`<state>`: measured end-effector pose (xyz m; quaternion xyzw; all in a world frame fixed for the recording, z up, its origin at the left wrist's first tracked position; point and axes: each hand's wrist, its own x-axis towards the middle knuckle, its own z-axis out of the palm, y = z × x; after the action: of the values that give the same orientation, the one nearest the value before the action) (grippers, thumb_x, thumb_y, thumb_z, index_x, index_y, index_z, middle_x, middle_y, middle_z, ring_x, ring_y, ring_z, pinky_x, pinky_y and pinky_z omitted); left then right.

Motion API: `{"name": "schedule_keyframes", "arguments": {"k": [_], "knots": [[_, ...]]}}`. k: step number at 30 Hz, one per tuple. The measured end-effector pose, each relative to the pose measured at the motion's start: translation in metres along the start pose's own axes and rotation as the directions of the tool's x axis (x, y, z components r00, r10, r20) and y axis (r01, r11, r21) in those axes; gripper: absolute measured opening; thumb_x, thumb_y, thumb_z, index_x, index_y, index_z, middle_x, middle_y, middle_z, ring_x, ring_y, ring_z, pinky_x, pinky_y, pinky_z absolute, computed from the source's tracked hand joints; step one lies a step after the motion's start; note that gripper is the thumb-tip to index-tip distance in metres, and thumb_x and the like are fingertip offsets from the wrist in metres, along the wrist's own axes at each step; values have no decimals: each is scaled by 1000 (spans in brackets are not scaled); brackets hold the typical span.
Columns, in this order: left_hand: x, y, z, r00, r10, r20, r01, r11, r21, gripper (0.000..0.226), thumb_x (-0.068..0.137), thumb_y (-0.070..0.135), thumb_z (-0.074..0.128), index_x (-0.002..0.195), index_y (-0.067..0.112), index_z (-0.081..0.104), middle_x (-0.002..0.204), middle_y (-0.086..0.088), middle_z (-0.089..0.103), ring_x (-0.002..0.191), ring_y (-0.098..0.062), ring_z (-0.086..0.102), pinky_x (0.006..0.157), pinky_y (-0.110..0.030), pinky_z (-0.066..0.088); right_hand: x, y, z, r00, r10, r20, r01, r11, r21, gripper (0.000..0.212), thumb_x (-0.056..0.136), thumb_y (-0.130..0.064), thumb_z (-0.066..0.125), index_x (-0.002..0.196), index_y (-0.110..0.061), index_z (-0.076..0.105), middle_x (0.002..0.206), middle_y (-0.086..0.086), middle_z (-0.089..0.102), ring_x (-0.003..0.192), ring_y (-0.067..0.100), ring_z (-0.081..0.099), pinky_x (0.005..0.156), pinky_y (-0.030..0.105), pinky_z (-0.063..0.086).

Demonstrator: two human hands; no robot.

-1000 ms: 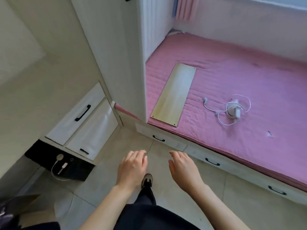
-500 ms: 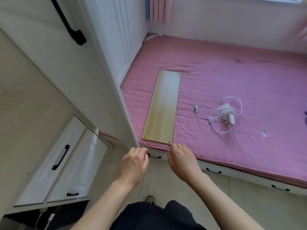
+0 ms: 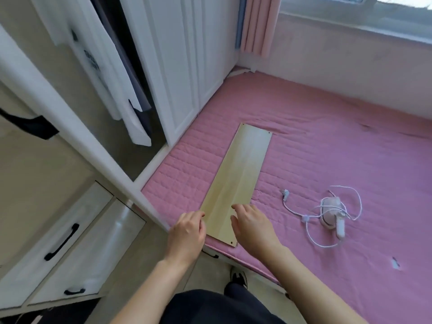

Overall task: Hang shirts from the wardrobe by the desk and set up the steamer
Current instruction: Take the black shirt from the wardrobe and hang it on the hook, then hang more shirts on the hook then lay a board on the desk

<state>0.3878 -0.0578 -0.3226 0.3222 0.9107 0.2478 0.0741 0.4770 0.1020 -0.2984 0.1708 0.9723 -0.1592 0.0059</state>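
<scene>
Both hands reach out over the near end of a pale wooden board (image 3: 236,185) that lies flat on the pink mattress (image 3: 327,148): the left hand (image 3: 187,235) at the board's near left edge, the right hand (image 3: 253,226) over its near right part, each with fingers loosely spread and clasping nothing. The steamer (image 3: 332,212), white and pink with its cord looped about it, lies on the mattress to the right of the right hand, apart from it. The white shirts (image 3: 102,66) hang in the open wardrobe (image 3: 177,66) at far left, well apart from both hands.
</scene>
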Motion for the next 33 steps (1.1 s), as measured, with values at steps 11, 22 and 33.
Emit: {"name": "schedule_keyframes", "arguments": {"k": [11,22,33], "knots": [[110,48,-21,924,-196,-330,251,959,134,23,91,16,58,112,10,66,99,-2,71,92,-19,60,68,-29,55,139,55,-72,921,-390,-9,389,919,-62,25,97,-22,43,113,-9,58,106,8,65,101,30,58,86,38,49],[232,29,-113,803,-130,-582,345,898,274,26,87,14,58,112,11,63,107,-4,66,101,-24,58,76,-35,52,270,6,-130,782,-594,-187,581,804,-127,27,88,-15,58,112,-3,61,107,11,67,108,31,61,94,41,50],[334,-2,-242,602,-165,-781,462,870,172,25,92,19,54,114,11,62,111,-8,66,100,-25,59,78,-33,49,388,-90,-205,621,-761,-191,703,647,-295,37,100,-27,43,132,-10,50,126,6,59,120,25,52,103,34,40]]}}
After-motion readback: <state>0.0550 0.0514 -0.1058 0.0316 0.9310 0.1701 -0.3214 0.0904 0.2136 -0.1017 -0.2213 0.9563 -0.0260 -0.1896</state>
